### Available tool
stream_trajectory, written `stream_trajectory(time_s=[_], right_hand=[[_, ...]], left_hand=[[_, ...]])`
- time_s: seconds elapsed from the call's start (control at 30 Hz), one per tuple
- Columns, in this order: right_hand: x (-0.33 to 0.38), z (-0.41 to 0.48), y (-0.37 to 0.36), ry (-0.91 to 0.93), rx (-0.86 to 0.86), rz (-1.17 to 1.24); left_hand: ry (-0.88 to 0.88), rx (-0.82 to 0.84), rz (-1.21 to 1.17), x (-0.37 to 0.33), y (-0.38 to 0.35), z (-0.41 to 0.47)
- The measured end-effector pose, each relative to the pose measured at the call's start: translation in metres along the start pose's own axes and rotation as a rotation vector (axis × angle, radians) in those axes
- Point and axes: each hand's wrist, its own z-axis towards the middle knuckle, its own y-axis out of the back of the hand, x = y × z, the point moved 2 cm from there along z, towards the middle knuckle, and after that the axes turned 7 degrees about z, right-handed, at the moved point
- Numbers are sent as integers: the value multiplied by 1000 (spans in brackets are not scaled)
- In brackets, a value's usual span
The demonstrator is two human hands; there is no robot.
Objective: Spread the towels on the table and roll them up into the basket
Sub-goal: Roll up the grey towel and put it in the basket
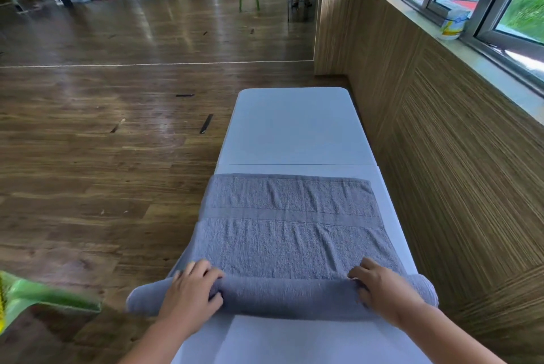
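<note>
Two bare forearms reach in from the near edge of the white table (294, 128), and the left hand (191, 290) and right hand (382, 290) sit on the rolled part of a grey towel (291, 234). That roll lies across the table close to its near edge, and the flat rest of the towel stretches toward the seam at the table's middle.

The roll's left end hangs past the left edge of the table, over the floor; its right end lies at the right edge. Trouble is likeliest there: the unsupported left end may sag and loosen, or drag the roll askew so that it winds into a cone. Uneven push between the two hands would do the same. The shallow wrinkles in the flat part could get wound in as lumps.

Each hand grasps the roll. Fingers curl over its top and far side, and the left thumb tucks against the near side. The left hand sits near the left edge, the right a little in from the right end.

Low at the left of the view is a blurred green and yellow shape; I cannot tell whether it is the basket.
</note>
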Motion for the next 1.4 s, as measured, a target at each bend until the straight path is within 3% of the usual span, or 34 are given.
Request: stream_trajectory(time_s=[0.1,0.17,0.27,0.43,0.6,0.7,0.93,1.13,1.27,1.4], right_hand=[[2,-7,-3,103,-44,-43],[2,-12,-9,138,-9,-134],[0,-14,-19,135,0,-157],[4,-4,-10,86,89,-154],[0,5,-4,49,-55,-52],[2,1,-6,128,-192,-83],[4,-7,-23,97,-149,-207],[-1,-3,-6,115,-165,-177],[-5,4,-11,50,-254,-17],[1,-6,-16,146,-120,-122]], left_hand=[[9,-53,-77,3,-3,-1],[-16,-5,-85,5,-8,-6],[-32,97,-42,5,-10,-10],[-57,60,-1,4,-8,-13],[29,-18,-43,11,-5,-4],[31,-103,-106,8,-2,-2],[-22,125,-47,3,-12,-12],[-64,22,-16,4,-8,-9],[23,-60,-46,4,-2,-2],[-16,-48,-68,4,-6,-7]])
